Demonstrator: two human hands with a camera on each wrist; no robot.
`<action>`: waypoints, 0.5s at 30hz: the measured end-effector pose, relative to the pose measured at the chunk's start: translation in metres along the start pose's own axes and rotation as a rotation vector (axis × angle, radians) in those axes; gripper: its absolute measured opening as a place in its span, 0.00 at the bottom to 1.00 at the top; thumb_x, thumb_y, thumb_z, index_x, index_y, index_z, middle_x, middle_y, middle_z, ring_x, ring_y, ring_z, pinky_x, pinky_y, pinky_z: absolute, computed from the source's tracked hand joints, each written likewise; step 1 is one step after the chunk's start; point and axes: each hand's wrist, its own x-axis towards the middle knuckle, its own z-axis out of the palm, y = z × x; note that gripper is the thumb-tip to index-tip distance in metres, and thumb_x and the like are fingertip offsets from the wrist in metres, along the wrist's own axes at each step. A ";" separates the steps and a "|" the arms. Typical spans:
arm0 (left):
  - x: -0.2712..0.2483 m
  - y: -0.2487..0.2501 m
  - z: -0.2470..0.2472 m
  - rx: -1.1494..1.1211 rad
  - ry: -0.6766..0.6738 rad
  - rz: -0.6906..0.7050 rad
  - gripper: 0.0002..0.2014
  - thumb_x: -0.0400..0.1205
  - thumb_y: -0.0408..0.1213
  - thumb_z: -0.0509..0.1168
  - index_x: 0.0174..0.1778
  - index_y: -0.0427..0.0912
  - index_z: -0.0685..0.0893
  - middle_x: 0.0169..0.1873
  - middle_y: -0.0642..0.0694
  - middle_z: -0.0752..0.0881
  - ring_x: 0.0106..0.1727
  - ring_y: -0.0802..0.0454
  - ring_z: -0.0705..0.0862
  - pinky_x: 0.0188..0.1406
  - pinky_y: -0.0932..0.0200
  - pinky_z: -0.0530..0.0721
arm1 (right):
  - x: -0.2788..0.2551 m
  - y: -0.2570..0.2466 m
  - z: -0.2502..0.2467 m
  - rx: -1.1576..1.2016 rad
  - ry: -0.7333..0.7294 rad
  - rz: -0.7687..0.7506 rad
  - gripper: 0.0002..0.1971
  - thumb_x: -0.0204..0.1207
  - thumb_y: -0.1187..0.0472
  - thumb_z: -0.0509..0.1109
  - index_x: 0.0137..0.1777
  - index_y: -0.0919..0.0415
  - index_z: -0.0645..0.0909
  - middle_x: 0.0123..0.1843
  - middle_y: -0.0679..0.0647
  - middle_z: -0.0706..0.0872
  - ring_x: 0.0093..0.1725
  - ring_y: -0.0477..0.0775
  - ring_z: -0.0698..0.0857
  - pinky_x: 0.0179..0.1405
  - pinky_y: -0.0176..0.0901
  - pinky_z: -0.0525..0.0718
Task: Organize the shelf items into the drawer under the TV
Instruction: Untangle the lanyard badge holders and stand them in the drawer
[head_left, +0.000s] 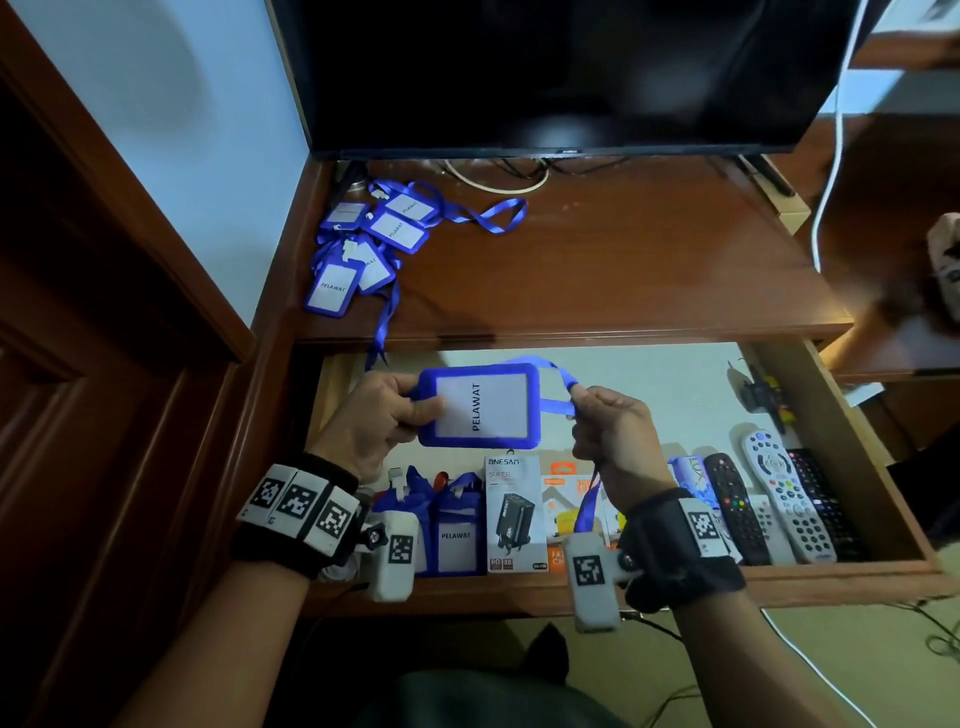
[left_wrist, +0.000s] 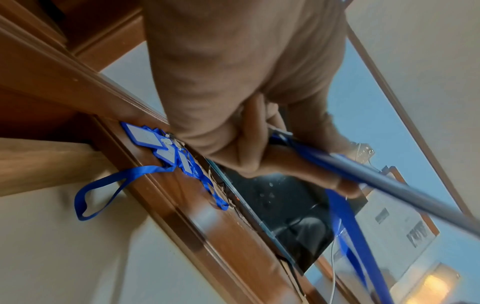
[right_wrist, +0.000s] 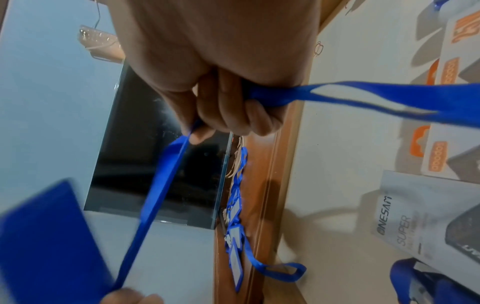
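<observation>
Both hands are up over the open drawer (head_left: 852, 447) right now. The left hand (head_left: 376, 421) is pinching one blue badge holder (head_left: 480, 405) by its short edge, thumb on the white "PELAWAT" card, and the right hand (head_left: 615, 431) has its fingers curled round that badge's blue lanyard (head_left: 558, 402), with the strap trailing down past the wrist. So the badge is in the air above the middle of the drawer, not touching anything in it. Back on the shelf (head_left: 597, 260) under the TV (head_left: 561, 73), in the rear left corner, there's a pile of badge holders (head_left: 366, 244); I count five, overlapping, with their lanyards tangled and one strap drooping over the shelf's front edge. In the drawer along the front edge: at least two more badge holders (head_left: 452, 525) at the left (partly hidden by the wrist, so could be more), then one white ONESAM charger box (head_left: 517, 514), then orange-and-white boxes (head_left: 558, 512) mostly hidden behind the right arm, can't count those. After that one purple LUX packet (head_left: 688, 470), and four remotes (head_left: 787, 499) lined up at the front right corner: black, small white, big white, black. There's also a small dark cluttered thing (head_left: 763, 397) by the drawer's right wall, too blurry to tell what.
</observation>
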 end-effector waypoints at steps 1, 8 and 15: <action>-0.001 0.001 -0.002 -0.030 -0.038 0.009 0.06 0.73 0.26 0.71 0.44 0.31 0.88 0.41 0.31 0.87 0.35 0.44 0.83 0.34 0.64 0.77 | 0.001 -0.001 -0.003 -0.011 0.027 -0.002 0.20 0.82 0.66 0.64 0.26 0.60 0.68 0.21 0.47 0.59 0.22 0.47 0.55 0.20 0.34 0.56; 0.010 0.006 -0.005 -0.069 0.175 0.112 0.03 0.76 0.27 0.69 0.38 0.35 0.88 0.40 0.37 0.75 0.28 0.53 0.63 0.18 0.68 0.59 | -0.010 -0.001 -0.007 -0.324 -0.065 -0.034 0.18 0.81 0.63 0.65 0.27 0.62 0.78 0.24 0.54 0.61 0.25 0.50 0.58 0.24 0.40 0.57; 0.027 0.001 0.004 0.083 0.514 0.176 0.04 0.76 0.32 0.73 0.35 0.40 0.87 0.25 0.51 0.81 0.19 0.63 0.70 0.21 0.68 0.68 | -0.035 -0.027 0.024 -0.708 -0.471 -0.127 0.21 0.81 0.50 0.66 0.30 0.62 0.76 0.22 0.47 0.65 0.24 0.48 0.64 0.25 0.36 0.62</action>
